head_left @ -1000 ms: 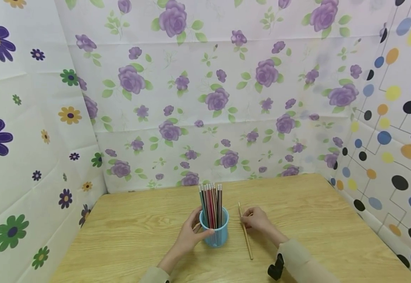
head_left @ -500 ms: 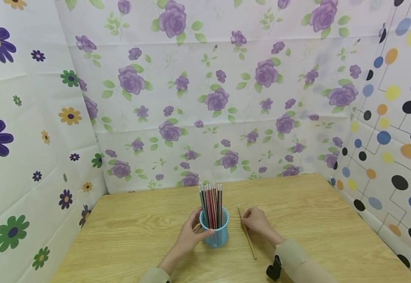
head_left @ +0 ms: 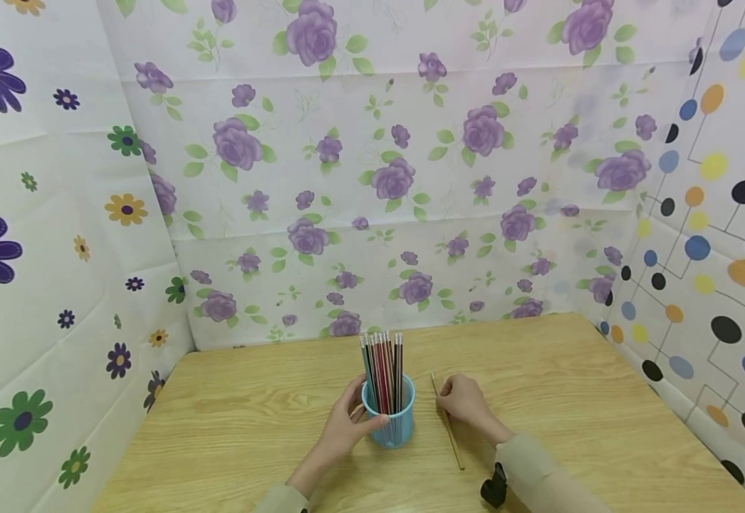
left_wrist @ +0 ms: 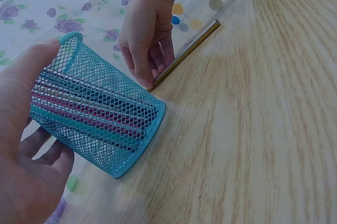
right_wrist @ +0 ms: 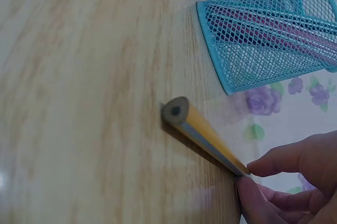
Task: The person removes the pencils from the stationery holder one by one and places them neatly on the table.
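Observation:
A light-blue mesh pencil cup [head_left: 401, 430] stands upright on the wooden table, held around its side by my left hand [head_left: 342, 429]. The thumb lies across the near rim, and the fingers reach behind the mesh. Several pencils [head_left: 382, 374] with pale ends up fill the cup; dark, red and teal ones show. To the right of the cup, my right hand [head_left: 465, 400] pinches a gold-coloured pencil [head_left: 454, 443] between thumb and fingertips. In the right wrist view, the flat, unsharpened end of this pencil [right_wrist: 197, 129] faces the camera, close over the tabletop.
The wooden table [head_left: 251, 413] reaches back to a cloth wall [head_left: 360, 271] with purple roses. A flower-print cloth [head_left: 90, 235] hangs at the left and a dotted cloth [head_left: 699, 313] at the right. A black device [head_left: 493, 487] sits at the right wrist.
The gold pencil's near end has swung slightly right, and its far end has come a little toward me. My right hand has shifted barely at all; the left hand and cup are still.

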{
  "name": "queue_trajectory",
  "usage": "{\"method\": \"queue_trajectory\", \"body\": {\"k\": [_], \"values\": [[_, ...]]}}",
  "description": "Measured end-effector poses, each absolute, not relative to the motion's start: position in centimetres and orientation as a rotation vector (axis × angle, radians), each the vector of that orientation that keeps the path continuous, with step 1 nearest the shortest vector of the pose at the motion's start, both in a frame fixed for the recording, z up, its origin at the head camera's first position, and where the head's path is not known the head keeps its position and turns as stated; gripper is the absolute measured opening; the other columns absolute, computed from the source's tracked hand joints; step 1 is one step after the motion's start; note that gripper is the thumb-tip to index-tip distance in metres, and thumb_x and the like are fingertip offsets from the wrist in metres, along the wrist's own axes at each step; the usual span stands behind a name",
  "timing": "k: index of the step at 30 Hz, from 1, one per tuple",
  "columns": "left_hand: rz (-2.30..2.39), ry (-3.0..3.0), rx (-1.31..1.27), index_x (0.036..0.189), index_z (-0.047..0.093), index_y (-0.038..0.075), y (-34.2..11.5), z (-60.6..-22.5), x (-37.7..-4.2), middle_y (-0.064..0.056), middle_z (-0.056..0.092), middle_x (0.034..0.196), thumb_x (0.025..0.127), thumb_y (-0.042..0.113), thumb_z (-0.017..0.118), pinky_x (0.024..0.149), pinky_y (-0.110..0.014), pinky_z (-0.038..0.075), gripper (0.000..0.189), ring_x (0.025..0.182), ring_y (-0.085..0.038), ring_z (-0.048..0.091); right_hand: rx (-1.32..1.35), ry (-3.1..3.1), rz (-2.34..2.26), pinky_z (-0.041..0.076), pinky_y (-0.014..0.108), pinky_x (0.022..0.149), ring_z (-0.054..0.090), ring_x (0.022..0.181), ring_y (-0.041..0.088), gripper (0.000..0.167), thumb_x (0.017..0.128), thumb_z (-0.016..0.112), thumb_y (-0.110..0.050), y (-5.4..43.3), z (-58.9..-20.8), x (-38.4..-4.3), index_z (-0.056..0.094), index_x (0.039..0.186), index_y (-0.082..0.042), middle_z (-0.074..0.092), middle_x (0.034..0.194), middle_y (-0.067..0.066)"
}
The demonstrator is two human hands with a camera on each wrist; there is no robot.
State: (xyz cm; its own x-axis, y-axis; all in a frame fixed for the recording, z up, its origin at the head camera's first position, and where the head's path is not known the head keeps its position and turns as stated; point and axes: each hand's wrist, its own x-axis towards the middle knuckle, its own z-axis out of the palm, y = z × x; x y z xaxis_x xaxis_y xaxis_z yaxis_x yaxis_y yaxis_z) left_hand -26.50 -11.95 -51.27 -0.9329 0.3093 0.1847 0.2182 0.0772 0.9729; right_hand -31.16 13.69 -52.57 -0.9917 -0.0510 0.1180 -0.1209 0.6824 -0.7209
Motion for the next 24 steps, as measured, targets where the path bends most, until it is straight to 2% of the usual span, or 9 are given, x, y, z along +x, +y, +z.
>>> {"method": "queue_trajectory", "body": {"k": [7,20,24], "values": [[2.011,2.259,0.557,0.151,0.028,0.014,-11.9,-51.2,-26.4,-0.016,0.048,0.137,0.086,0.012,0.073,0.115,-0.044,0.034,0.079,0.133,-0.032,0.043,0.166,-2.795,1.157,0.038,0.021,0.042,0.049,0.045,0.010,0.012,0.077,0.066,-0.003,13.8,-52.4,-31.3,0.061,0.067,-0.006,0.057,0.056,0.001],[2.012,2.255,0.557,0.151,0.028,0.015,-12.0,-51.4,-26.4,-0.016,0.048,0.138,0.087,0.012,0.072,0.115,-0.046,0.033,0.078,0.134,-0.033,0.042,0.168,-2.774,1.215,0.034,0.019,0.041,0.044,0.045,0.009,0.011,0.088,0.063,-0.012,13.4,-50.0,-31.1,0.063,0.078,-0.005,0.056,0.055,0.000],[2.014,2.247,0.566,0.151,0.028,0.015,-12.0,-51.4,-26.4,-0.017,0.048,0.138,0.087,0.011,0.072,0.116,-0.046,0.032,0.077,0.133,-0.034,0.043,0.203,-2.755,1.244,0.037,0.021,0.044,0.046,0.049,0.010,0.010,0.088,0.061,-0.010,12.9,-49.5,-30.9,0.065,0.081,-0.005,0.057,0.060,0.000]]}}
